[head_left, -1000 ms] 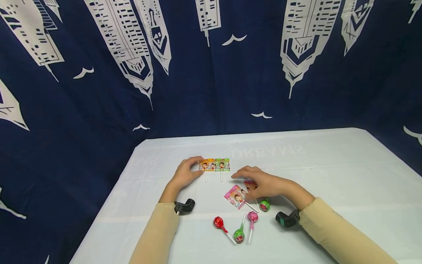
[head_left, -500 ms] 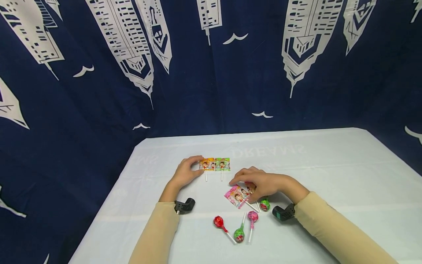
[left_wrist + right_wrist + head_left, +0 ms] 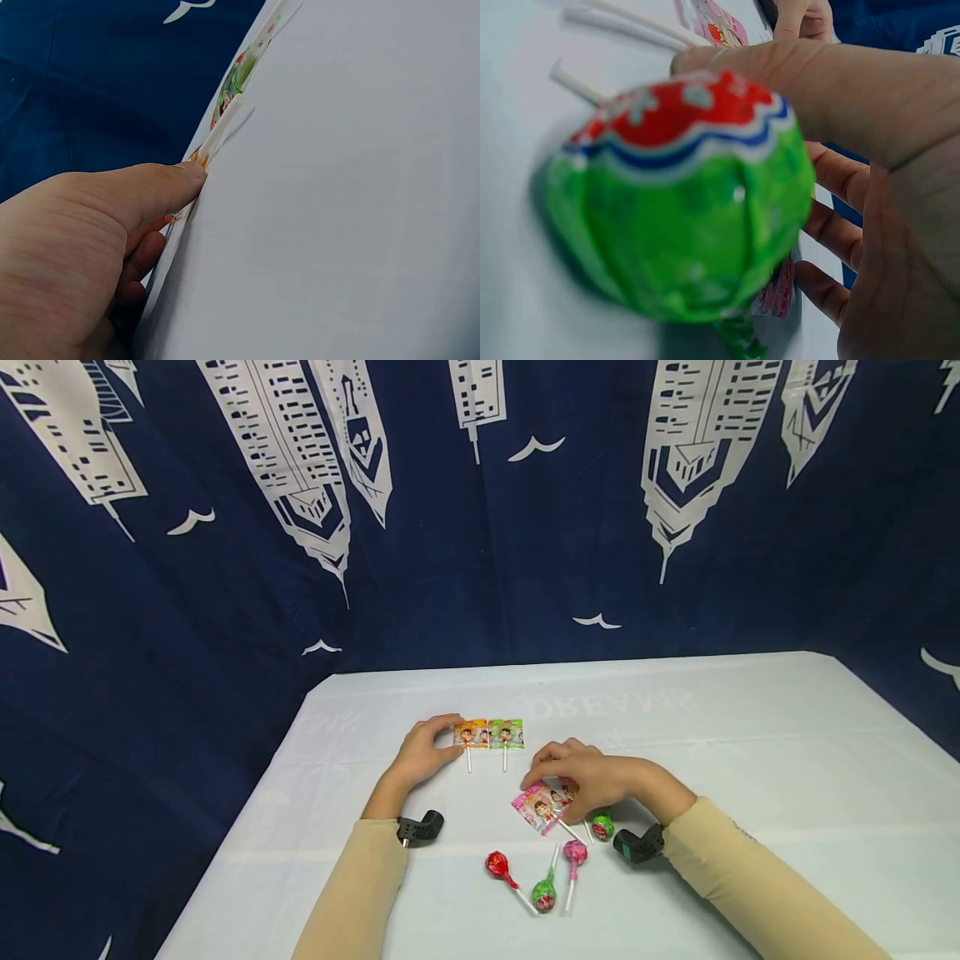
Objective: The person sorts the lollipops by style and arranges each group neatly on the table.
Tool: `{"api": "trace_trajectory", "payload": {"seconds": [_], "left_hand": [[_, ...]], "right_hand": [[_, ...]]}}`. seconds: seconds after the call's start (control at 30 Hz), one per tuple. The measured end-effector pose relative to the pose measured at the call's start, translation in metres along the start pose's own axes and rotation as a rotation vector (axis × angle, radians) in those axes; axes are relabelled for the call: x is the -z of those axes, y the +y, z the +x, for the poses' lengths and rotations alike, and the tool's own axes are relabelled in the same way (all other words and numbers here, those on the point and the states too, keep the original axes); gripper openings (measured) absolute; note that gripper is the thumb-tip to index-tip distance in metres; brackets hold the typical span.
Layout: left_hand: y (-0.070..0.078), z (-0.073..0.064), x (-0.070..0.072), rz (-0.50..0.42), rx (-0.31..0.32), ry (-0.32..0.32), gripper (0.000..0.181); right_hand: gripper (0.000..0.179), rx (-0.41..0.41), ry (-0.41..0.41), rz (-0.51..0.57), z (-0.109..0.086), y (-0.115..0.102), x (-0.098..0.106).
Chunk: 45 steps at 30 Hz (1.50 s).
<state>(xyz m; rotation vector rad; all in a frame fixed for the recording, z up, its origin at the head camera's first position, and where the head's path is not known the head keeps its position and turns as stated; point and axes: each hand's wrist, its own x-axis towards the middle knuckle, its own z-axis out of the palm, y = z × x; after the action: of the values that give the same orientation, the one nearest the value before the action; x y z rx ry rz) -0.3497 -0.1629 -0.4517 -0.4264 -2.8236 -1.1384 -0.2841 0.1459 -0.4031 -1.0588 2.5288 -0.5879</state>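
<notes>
My left hand (image 3: pixel 420 755) pinches the left side of an orange flat-wrapped lollipop (image 3: pixel 471 733), thumb by its lower edge and fingers by its upper edge. Right beside it lies a green flat-wrapped lollipop (image 3: pixel 506 734), stick toward me. My right hand (image 3: pixel 588 774) bends over a pink flat-wrapped lollipop (image 3: pixel 537 807), thumb and fingers at its edges; it lies tilted on the table. Under that palm, another flat-wrapped lollipop (image 3: pixel 568 788) is partly hidden. Close to the right thumb, a round green lollipop (image 3: pixel 682 202) fills much of the right wrist view.
Nearer to me lie a round red lollipop (image 3: pixel 497 864), a round green one with its stick pointing away (image 3: pixel 544 894), and a round pink lollipop (image 3: pixel 575 852). The white table (image 3: pixel 712 718) ends at a dark blue patterned curtain (image 3: pixel 480 552).
My right hand has drawn slightly left and lower, and its fingers have closed in on the pink flat-wrapped lollipop. My left hand stays in place on the orange one.
</notes>
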Motion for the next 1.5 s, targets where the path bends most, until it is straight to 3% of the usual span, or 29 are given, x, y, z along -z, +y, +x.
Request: {"api": "trace_trajectory", "payload": {"seconds": [0.83,1.17,1.5], "left_hand": [[-0.003,0.000,-0.001,0.014,0.001,0.014,0.051],[-0.002,0.000,-0.002,0.022,0.004,0.012,0.051],[0.000,0.000,-0.001,0.016,0.013,0.012,0.052]], "right_hand": [[0.058,-0.024,0.082,0.047,0.003,0.003,-0.007],[0.061,-0.021,0.091,0.113,0.004,0.004,-0.004],[0.059,-0.041,0.202,0.141,0.009,0.010,0.009]]}}
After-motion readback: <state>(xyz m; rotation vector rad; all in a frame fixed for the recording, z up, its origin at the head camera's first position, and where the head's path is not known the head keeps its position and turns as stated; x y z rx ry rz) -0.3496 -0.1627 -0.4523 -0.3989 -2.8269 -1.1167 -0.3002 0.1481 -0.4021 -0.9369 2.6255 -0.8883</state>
